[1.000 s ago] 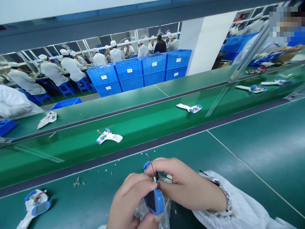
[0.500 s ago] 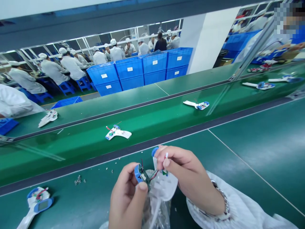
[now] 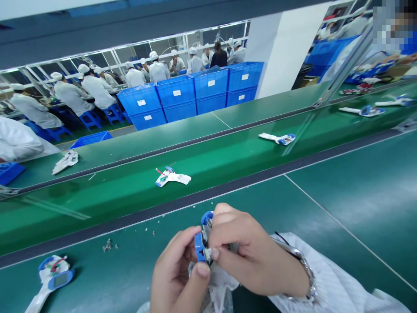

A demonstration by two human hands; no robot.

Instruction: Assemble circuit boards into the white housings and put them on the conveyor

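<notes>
Blue display unit (image 3: 198, 247) being held near side of belt (image 3: 221, 160): L hand (image 3: 177, 274) pinching it thumb-to-fingers, R hand (image 3: 249, 252) touching it, R grip hidden, can't tell. Dark edge strip (image 3: 228, 188) bordering belt; bench (image 3: 342, 187) stretching wide along belt's near side.

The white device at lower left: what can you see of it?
The white device looks plastic, open at its wide end, with blue trim, a red wire, green parts, and a blue-framed grey screen beside them. It lies on the green table, handle running out of the picture; no hand touches it.
</notes>
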